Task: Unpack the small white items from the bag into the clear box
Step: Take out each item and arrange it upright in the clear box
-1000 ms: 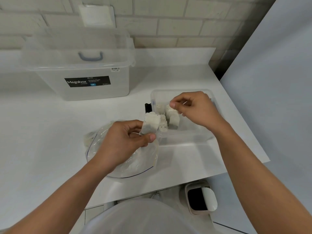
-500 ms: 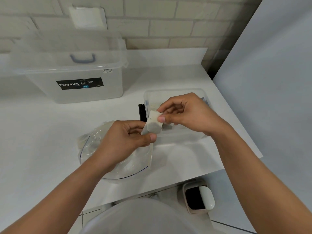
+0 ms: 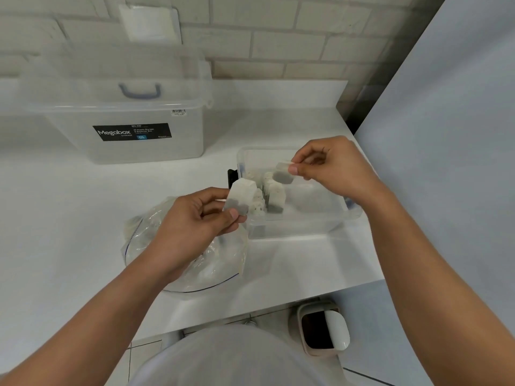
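Step in hand: moving sachets one at a time from the bag to the clear box, partway through by my reading.

- Right hand (image 3: 331,168) pinched one sachet (image 3: 282,175) between thumb and forefinger, the other fingers curled loosely. The sachet hung above the open clear box (image 3: 301,227), over its back half and apart from its floor.
- Left hand (image 3: 192,218) gripped a small stack of sachets (image 3: 240,197) between thumb and curled fingers, just off the box's left end and above the bag (image 3: 211,263).
- A few standing sachets (image 3: 276,197) were in the box, packed upright against its left end. The right part of its floor was bare.
- The bag lay flat on the bench (image 3: 69,218) near the front edge, just left of the box. Pale lumps showed through the plastic, probably more sachets; count not readable.
- The box sat by the bench's right edge.

Next move, as judged: lower the pinched sachet upright beside the standing row, let go, then take the next one off the left hand's stack. This calls for a light pinch and a steady set-down, since the row looked easy to tip.
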Tool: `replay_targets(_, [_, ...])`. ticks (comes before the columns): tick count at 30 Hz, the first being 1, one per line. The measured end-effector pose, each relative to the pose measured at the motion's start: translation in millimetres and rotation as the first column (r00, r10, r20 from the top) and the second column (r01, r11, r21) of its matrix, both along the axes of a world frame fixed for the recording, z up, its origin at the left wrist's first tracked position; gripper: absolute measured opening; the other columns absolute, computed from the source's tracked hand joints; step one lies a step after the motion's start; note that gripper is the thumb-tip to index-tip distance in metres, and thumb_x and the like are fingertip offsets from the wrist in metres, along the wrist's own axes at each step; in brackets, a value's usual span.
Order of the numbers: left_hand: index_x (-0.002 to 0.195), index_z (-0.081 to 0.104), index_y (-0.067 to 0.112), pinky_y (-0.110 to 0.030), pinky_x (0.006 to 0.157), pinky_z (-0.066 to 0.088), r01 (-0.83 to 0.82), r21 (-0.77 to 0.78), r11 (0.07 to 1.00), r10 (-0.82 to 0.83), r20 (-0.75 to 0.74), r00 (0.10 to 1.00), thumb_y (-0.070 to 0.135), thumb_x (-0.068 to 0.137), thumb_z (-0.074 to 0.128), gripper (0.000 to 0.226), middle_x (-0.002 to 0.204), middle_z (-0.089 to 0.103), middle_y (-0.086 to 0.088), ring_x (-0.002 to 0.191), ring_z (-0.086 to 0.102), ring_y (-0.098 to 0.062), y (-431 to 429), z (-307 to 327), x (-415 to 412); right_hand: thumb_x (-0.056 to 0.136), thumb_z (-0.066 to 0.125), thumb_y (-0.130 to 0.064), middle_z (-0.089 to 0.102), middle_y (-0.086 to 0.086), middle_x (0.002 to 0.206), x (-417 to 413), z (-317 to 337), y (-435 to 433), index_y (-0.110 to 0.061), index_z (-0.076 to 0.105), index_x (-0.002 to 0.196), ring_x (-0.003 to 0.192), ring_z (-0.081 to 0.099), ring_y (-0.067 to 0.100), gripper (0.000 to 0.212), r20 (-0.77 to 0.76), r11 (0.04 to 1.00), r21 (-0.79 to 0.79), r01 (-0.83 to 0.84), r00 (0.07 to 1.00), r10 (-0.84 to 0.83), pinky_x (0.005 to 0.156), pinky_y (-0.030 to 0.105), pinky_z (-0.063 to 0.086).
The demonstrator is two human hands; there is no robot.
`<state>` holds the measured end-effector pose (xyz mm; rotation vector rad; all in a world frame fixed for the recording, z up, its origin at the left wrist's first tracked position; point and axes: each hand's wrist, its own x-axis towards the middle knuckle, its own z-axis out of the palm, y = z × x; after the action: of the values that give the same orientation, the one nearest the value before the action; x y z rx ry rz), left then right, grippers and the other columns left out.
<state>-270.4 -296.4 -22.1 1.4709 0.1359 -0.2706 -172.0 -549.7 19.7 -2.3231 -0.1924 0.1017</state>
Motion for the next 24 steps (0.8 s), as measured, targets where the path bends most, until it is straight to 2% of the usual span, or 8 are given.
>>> replay_targets(3, [0.111, 0.068, 0.007, -0.027, 0.082, 0.061, -0.028, 0.002, 1.000, 0.028, 0.001, 1.000, 0.000, 0.094, 0.066, 0.019, 0.097, 0.078, -0.012, 0.096, 0.076, -0.023, -1.3, 0.8, -0.3, 0.078, 0.088, -0.027, 0.074, -0.010, 0.071, 16.2, -28.2, 1.6, -0.024, 0.076, 0.083, 0.064, 0.069, 0.001, 0.013, -0.135, 0.986, -0.155, -0.065, 0.990, 0.044, 0.065, 0.019, 0.049])
replay_targets(5, [0.107, 0.068, 0.007, -0.027, 0.081, 0.061, -0.040, 0.013, 0.999, 0.039, 0.018, 0.999, 0.000, 0.093, 0.067, 0.016, 0.098, 0.078, -0.012, 0.096, 0.076, -0.022, -1.2, 1.1, -0.5, 0.079, 0.086, -0.020, 0.074, -0.011, 0.069, 24.7, -45.4, 3.9, -0.021, 0.075, 0.083, 0.066, 0.071, 0.005, 0.012, -0.246, 0.964, -0.230, -0.132, 0.966, 0.074, 0.065, 0.022, 0.051])
replay_targets(9, [0.107, 0.071, 0.006, -0.025, 0.079, 0.060, -0.058, 0.065, 0.996, 0.054, 0.054, 0.997, 0.003, 0.093, 0.069, 0.015, 0.104, 0.076, -0.011, 0.095, 0.076, -0.020, -1.5, 1.2, -0.5, 0.081, 0.081, -0.011, 0.079, -0.006, 0.079, 34.4, -69.7, 6.5, -0.016, 0.074, 0.085, 0.076, 0.075, 0.015, 0.010, -0.369, 0.935, -0.298, -0.194, 0.926, 0.075, 0.081, 0.033, 0.060])
replay_targets(12, [0.106, 0.073, 0.007, -0.026, 0.079, 0.061, -0.061, 0.079, 0.995, 0.057, 0.052, 0.997, 0.004, 0.092, 0.070, 0.014, 0.102, 0.077, -0.011, 0.094, 0.077, -0.020, -1.8, 0.5, -0.4, 0.079, 0.084, -0.014, 0.079, -0.005, 0.079, 39.1, -77.8, 8.9, -0.014, 0.074, 0.086, 0.075, 0.076, 0.014, 0.012, -0.381, 0.922, -0.336, -0.194, 0.923, 0.056, 0.079, 0.032, 0.060])
replay_targets(16, [0.102, 0.074, 0.010, -0.032, 0.081, 0.062, -0.053, 0.094, 0.994, 0.049, 0.043, 0.998, 0.005, 0.090, 0.072, 0.013, 0.097, 0.078, -0.008, 0.094, 0.077, -0.022, -1.8, -1.3, 0.3, 0.079, 0.086, -0.016, 0.078, -0.003, 0.079, 40.5, -82.2, 10.9, -0.013, 0.074, 0.085, 0.069, 0.074, 0.010, 0.014, -0.350, 0.907, -0.380, -0.179, 0.936, 0.038, 0.063, 0.023, 0.052])
replay_targets(20, [0.101, 0.074, 0.010, -0.031, 0.079, 0.062, -0.040, 0.103, 0.994, 0.036, 0.036, 0.999, 0.005, 0.089, 0.074, 0.013, 0.095, 0.078, -0.008, 0.093, 0.077, -0.021, -4.3, -2.3, 2.2, 0.079, 0.087, -0.019, 0.077, -0.002, 0.077, 41.3, -84.4, 13.5, -0.013, 0.073, 0.084, 0.069, 0.074, 0.011, 0.016, -0.339, 0.896, -0.408, -0.175, 0.940, 0.029, 0.072, 0.029, 0.058])
replay_targets(24, [0.102, 0.073, 0.005, -0.028, 0.074, 0.062, -0.036, 0.122, 0.992, 0.031, 0.039, 0.999, 0.006, 0.088, 0.075, 0.014, 0.095, 0.077, -0.012, 0.090, 0.077, -0.021, -7.8, -2.9, 4.5, 0.070, 0.093, -0.030, 0.073, -0.003, 0.078, 39.9, -82.0, 12.5, -0.017, 0.072, 0.080, 0.075, 0.071, 0.017, 0.028, -0.315, 0.868, -0.467, -0.171, 0.949, 0.018, 0.080, 0.040, 0.060])
